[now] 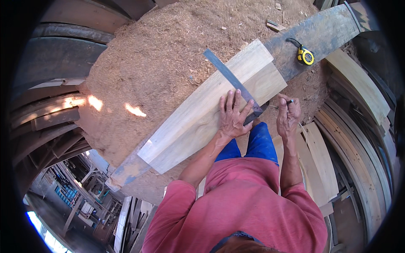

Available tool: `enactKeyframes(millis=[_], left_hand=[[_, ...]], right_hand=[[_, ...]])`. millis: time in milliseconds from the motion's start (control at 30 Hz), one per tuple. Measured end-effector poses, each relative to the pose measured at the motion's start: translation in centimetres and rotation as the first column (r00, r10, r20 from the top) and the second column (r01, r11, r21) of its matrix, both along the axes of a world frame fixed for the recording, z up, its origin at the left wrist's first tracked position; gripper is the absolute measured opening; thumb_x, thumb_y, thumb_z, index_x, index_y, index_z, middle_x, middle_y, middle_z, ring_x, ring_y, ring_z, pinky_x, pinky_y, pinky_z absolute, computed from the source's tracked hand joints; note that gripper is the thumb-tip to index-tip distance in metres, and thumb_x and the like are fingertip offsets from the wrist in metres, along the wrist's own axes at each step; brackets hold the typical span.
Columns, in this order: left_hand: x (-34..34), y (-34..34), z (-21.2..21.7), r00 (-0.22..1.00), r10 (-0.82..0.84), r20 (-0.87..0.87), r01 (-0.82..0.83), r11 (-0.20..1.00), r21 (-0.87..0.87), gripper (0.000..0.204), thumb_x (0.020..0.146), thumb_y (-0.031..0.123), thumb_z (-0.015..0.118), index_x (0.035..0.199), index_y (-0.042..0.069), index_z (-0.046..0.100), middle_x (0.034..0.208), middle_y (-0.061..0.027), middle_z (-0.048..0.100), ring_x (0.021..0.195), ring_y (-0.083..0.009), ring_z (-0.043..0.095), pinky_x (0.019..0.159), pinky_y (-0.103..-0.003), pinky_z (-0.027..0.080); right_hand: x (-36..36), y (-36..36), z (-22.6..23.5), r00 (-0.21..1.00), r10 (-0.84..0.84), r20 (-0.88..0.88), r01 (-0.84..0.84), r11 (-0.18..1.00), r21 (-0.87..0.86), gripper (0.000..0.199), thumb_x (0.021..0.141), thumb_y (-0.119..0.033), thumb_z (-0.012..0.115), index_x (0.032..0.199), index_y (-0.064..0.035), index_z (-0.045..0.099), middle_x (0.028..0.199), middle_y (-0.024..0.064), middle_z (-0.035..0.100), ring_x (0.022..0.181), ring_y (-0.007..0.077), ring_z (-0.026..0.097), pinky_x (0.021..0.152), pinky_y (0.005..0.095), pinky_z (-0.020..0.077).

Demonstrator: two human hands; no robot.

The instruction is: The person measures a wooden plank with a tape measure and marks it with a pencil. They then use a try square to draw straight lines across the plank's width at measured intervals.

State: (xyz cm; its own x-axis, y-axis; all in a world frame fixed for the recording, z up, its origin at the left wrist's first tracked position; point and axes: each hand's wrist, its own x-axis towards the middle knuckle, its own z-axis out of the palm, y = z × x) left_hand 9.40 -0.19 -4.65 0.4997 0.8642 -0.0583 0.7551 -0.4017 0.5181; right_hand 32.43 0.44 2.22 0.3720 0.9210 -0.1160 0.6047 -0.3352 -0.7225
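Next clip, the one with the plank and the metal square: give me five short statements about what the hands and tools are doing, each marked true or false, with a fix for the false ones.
1. The left hand lies flat on the metal square. True.
2. The right hand holds a hammer. False: it holds a thin pencil.
3. The tape measure lies on the pale plank. False: it lies on the dark grey beam beyond the plank's end.
4. The square lies across the plank's width. True.
5. The ground beyond the plank is bare concrete. False: it is covered in sawdust.
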Motion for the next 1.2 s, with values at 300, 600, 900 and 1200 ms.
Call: enactKeyframes(millis=[300,600,900,1200], left_hand=[[0.0,0.1,0.3,0.996,-0.018,-0.082,0.015,0.999,-0.041,0.090,0.079,0.059,0.082,0.160,0.029,0.058,0.175,-0.0312,0.031,0.162,-0.0555,0.025,0.127,-0.076,0.016],[0.2,0.2,0.4,0.999,-0.012,-0.052,0.010,0.999,-0.038,0.084,0.078,0.055,0.084,0.153,0.023,0.064,0.173,-0.0325,0.034,0.161,-0.0585,0.026,0.124,-0.080,0.019],[0.3,-0.3,-0.4,1.000,0.017,-0.001,-0.017,1.000,0.025,0.092,0.069,0.047,0.088,0.154,0.025,0.064,0.177,-0.0330,0.028,0.164,-0.0548,0.021,0.127,-0.076,0.013],[0.2,-0.1,-0.2,1.000,-0.004,-0.026,0.004,1.000,-0.006,0.096,0.072,0.051,0.089,0.160,0.029,0.059,0.178,-0.0332,0.025,0.164,-0.0547,0.021,0.127,-0.076,0.013]], right_hand=[[-5.4,8.6,-1.3,0.903,0.247,-0.352,-0.222,0.969,0.111,0.020,0.103,-0.012,0.071,0.118,-0.0002,0.077,0.100,0.0178,0.076,0.088,0.0286,0.074,0.082,0.0389,0.0576],[-6.2,13.4,-2.8,0.829,0.389,-0.403,-0.414,0.910,0.025,0.029,0.105,-0.017,0.068,0.124,0.0019,0.078,0.106,0.0197,0.079,0.093,0.0275,0.073,0.085,0.0397,0.0576],[0.6,7.2,0.9,0.810,0.431,-0.397,-0.526,0.833,-0.170,0.028,0.100,-0.020,0.067,0.113,0.0013,0.079,0.094,0.0235,0.076,0.087,0.0397,0.073,0.082,0.0474,0.0572],[2.2,2.5,1.7,0.838,0.451,-0.307,-0.501,0.859,-0.107,0.021,0.100,-0.015,0.066,0.108,0.0001,0.078,0.092,0.0210,0.075,0.088,0.0396,0.072,0.083,0.0479,0.0567]])
